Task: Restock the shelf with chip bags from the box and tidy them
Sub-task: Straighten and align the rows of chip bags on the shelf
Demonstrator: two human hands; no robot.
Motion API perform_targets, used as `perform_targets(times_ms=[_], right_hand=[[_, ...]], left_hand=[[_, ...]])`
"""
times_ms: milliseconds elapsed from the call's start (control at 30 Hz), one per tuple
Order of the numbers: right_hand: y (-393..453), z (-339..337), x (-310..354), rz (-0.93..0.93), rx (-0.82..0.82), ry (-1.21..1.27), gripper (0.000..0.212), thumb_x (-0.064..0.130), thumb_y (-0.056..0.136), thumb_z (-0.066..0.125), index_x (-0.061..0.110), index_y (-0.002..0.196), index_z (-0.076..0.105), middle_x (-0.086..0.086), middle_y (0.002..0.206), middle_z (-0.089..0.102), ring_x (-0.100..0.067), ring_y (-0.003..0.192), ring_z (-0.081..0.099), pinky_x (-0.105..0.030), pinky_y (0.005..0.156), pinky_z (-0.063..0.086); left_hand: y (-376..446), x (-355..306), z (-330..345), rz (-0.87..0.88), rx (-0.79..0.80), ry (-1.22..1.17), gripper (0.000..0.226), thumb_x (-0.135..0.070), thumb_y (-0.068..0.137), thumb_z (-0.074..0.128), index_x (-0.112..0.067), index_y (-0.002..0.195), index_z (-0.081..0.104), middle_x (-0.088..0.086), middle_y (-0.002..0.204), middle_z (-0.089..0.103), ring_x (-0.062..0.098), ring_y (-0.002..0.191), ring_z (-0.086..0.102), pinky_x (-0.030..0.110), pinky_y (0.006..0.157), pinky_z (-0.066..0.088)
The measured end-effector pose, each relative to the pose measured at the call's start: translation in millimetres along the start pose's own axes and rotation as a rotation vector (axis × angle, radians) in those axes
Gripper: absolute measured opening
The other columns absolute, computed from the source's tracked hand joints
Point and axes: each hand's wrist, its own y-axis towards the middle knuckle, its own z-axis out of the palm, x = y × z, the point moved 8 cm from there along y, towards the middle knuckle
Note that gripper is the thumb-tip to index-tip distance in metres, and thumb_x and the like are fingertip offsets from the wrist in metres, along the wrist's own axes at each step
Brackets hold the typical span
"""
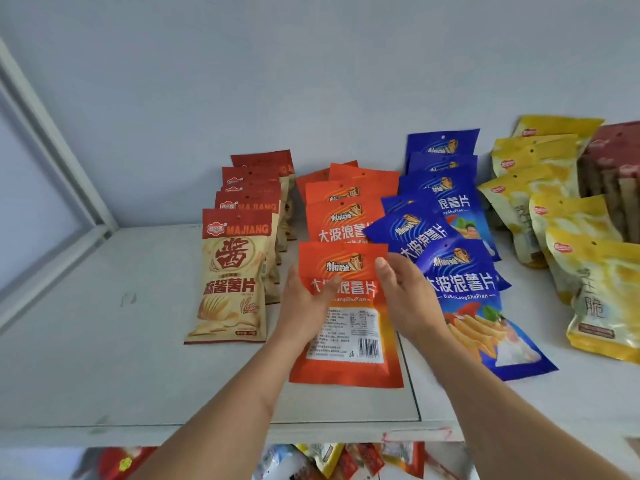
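1. Front orange chip bag [349, 368] held upright at the near end of the orange row [346, 216] on the white shelf [138, 375].
2. Left hand [304, 303] on its left edge, thumb across the front; fingers behind, closed on it.
3. Right hand [405, 296] at its right edge, fingers loosely spread; grip on the bag impossible to tell.
4. Left: beige MAJIANG bags [235, 271]. Right: blue bags [460, 271], leaning; farther right, yellow bags [568, 220].
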Motion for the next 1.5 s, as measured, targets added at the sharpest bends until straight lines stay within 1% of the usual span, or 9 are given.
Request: perform_targets(times_ms=[100, 233, 367, 500, 700, 900, 1100, 1267, 1500], right_hand=[[3.8, 15.4, -17.0, 0.123, 0.056, 0.025, 0.093, 0.088, 0.081, 0.025, 0.024, 0.145, 0.045, -0.002, 0.138, 0.059, -0.022, 0.127, 0.056, -0.046, 0.106, 0.046], [16.0, 16.0, -25.1, 0.164, 0.035, 0.045, 0.074, 0.074, 0.092, 0.031, 0.023, 0.144, 0.046, -0.004, 0.139, 0.056, -0.023, 0.127, 0.053, -0.044, 0.107, 0.044], [34.2, 9.3, -30.9, 0.187, -0.016, 0.023, 0.073, 0.070, 0.093, 0.034, 0.020, 0.146, 0.041, -0.005, 0.146, 0.048, -0.024, 0.131, 0.049, -0.045, 0.108, 0.043], [45.6, 18.9, -29.5, 0.177, -0.016, 0.121, 0.093, 0.091, 0.074, 0.029, 0.028, 0.140, 0.042, 0.001, 0.132, 0.059, -0.019, 0.116, 0.061, -0.045, 0.099, 0.052], [53.6, 39.0, -32.0, 0.143, -0.071, 0.062, 0.107, 0.092, 0.075, 0.031, 0.024, 0.158, 0.018, -0.002, 0.155, 0.042, -0.022, 0.139, 0.044, -0.048, 0.112, 0.040], [78.9, 36.2, -30.3, 0.114, -0.089, -0.072, 0.093, 0.077, 0.087, 0.040, 0.019, 0.157, 0.020, -0.006, 0.154, 0.041, -0.024, 0.141, 0.041, -0.047, 0.113, 0.039], [117.9, 27.9, -6.8, 0.136, 0.009, 0.192, 0.090, 0.079, 0.088, 0.032, 0.024, 0.159, 0.018, -0.003, 0.159, 0.036, -0.024, 0.144, 0.038, -0.047, 0.117, 0.034], [141.8, 30.2, -13.3, 0.220, 0.098, 0.179, 0.087, 0.075, 0.093, 0.023, 0.022, 0.161, 0.010, -0.007, 0.163, 0.027, -0.028, 0.149, 0.028, -0.046, 0.120, 0.024], [147.8, 35.1, -15.9, 0.103, 0.031, -0.112, 0.088, 0.077, 0.092, 0.022, 0.018, 0.158, 0.020, -0.007, 0.162, 0.028, -0.026, 0.149, 0.024, -0.050, 0.121, 0.022]], left_hand=[[5.3, -4.6, 2.8, -0.033, 0.021, -0.106, 0.075, -0.071, 0.077, 0.072, -0.031, 0.136, 0.049, -0.009, 0.118, 0.073, 0.006, 0.097, 0.073, 0.034, 0.085, 0.060], [17.5, 2.2, 6.3, -0.086, 0.011, -0.159, 0.083, -0.062, 0.077, 0.078, -0.026, 0.143, 0.043, -0.008, 0.115, 0.074, 0.010, 0.095, 0.075, 0.046, 0.091, 0.060], [25.2, 0.9, 9.6, -0.118, 0.003, -0.184, 0.083, -0.046, 0.088, 0.076, -0.021, 0.154, 0.031, -0.009, 0.122, 0.067, 0.005, 0.089, 0.071, 0.024, 0.071, 0.055], [32.0, -0.4, 14.8, -0.120, -0.001, -0.229, 0.059, -0.037, 0.092, 0.073, -0.022, 0.141, 0.045, -0.013, 0.104, 0.068, 0.003, 0.080, 0.071, 0.017, 0.061, 0.052], [38.1, -0.9, 18.9, -0.087, -0.018, -0.230, 0.040, -0.036, 0.095, 0.070, -0.026, 0.130, 0.053, -0.012, 0.102, 0.071, -0.003, 0.072, 0.072, 0.010, 0.053, 0.050], [48.3, -6.0, 21.1, -0.084, 0.011, -0.162, 0.043, -0.044, 0.092, 0.072, -0.033, 0.124, 0.046, -0.014, 0.103, 0.070, 0.000, 0.078, 0.072, 0.013, 0.059, 0.052], [61.2, -5.4, 19.4, -0.150, 0.022, -0.272, 0.056, -0.040, 0.080, 0.085, -0.033, 0.126, 0.054, 0.002, 0.109, 0.077, 0.021, 0.083, 0.079, 0.049, 0.078, 0.064], [61.6, -1.8, 18.4, -0.221, -0.057, -0.271, 0.059, -0.038, 0.082, 0.084, -0.029, 0.123, 0.044, 0.001, 0.105, 0.075, 0.023, 0.079, 0.079, 0.050, 0.077, 0.064], [68.7, -7.6, 7.5, -0.154, -0.187, -0.105, 0.056, -0.051, 0.081, 0.080, -0.031, 0.116, 0.041, -0.002, 0.111, 0.068, 0.020, 0.090, 0.074, 0.049, 0.083, 0.061]])
